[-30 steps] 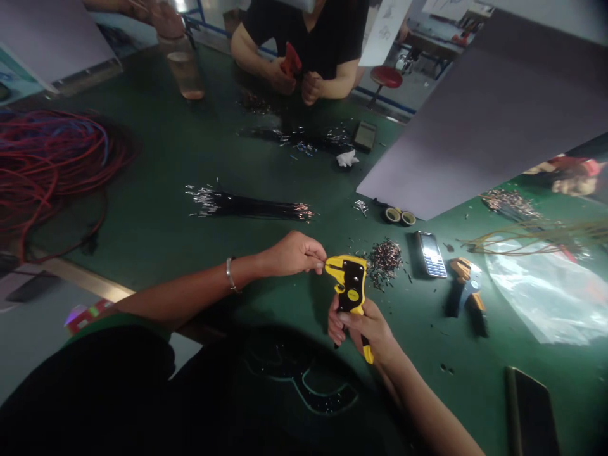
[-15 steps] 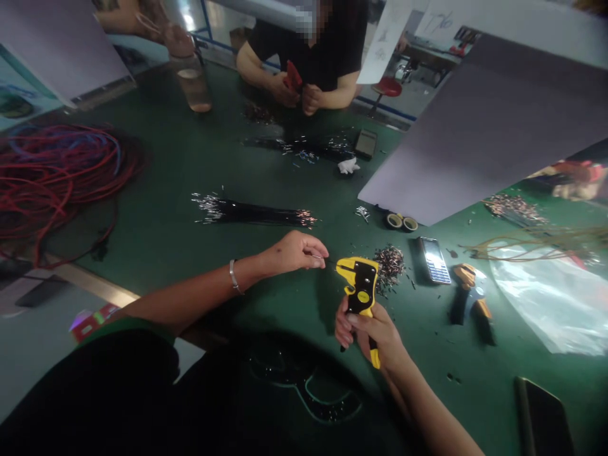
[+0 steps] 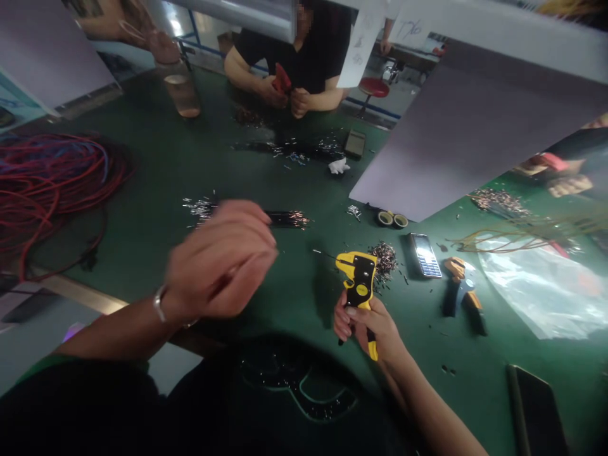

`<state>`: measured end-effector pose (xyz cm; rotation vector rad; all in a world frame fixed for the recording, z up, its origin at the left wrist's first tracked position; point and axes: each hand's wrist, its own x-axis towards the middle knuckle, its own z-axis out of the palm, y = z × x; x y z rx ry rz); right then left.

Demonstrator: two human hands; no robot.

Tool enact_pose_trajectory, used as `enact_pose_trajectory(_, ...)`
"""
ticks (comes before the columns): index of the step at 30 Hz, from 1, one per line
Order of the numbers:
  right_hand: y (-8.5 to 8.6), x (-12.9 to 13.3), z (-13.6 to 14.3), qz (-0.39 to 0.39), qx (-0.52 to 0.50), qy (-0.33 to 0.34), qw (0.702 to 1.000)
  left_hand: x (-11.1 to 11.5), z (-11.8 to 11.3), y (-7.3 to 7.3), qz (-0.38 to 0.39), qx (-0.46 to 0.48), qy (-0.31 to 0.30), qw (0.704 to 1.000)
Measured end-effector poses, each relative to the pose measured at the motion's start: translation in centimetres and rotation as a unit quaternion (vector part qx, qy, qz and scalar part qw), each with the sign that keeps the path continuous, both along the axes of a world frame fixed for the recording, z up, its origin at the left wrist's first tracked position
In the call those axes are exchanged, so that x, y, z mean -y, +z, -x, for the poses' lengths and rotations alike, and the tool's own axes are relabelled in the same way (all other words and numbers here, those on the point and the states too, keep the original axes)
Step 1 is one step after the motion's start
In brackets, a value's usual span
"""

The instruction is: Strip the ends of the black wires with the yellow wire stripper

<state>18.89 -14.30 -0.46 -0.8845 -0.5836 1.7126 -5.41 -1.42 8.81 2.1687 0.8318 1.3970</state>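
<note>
Over a green table [image 3: 304, 297], a yellow-and-black stripper [image 3: 363, 277] is gripped by the wrapped fingers of the right hand [image 3: 382, 324], seemingly angled so its wire [image 3: 325, 254] is presented leftward. The left hand [image 3: 223, 261] is blurred, fingers curled together, before a black wire bundle [image 3: 285, 219].

Left hand [image 3: 221, 259]: withdrawn from the yellow-and-black wire stripper [image 3: 361, 278]; now blocks the middle of the black wire bundle [image 3: 284, 219] from view. Short dark wire [image 3: 327, 255]: clear of the left fingers, its pale tip exposed.
</note>
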Motion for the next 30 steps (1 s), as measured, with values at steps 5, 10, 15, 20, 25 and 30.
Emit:
enact_pose_trajectory(5, 0.1, 0.1, 0.2, -0.008, -0.014, -0.001, 1.0, -0.9, -3.4, -6.6, 0.438, -0.095, -0.159, 0.88)
enact_pose_trajectory(10, -0.4, 0.2, 0.2, -0.027, -0.017, -0.005, 0.999, -0.7, -5.5, -8.0, 0.585, 0.039, -0.232, 0.776)
enact_pose_trajectory(15, -0.7, 0.2, 0.3, -0.031, -0.023, -0.01, 0.999, -1.1, -7.3, -7.1, 0.639, 0.094, -0.275, 0.712)
enact_pose_trajectory(20, -0.7, 0.2, 0.2, -0.034, -0.029, -0.01, 0.999, -1.2, -8.3, -8.0, 0.622, 0.134, -0.238, 0.734)
enact_pose_trajectory(25, -0.5, 0.2, 0.3, -0.021, -0.026, -0.01, 0.999, -0.9, -8.3, -7.8, 0.624, 0.148, -0.237, 0.73)
enact_pose_trajectory(30, -0.3, 0.2, 0.5, -0.014, -0.018, 0.004, 1.0, -0.9, -8.1, -8.0, 0.627, 0.153, -0.239, 0.725)
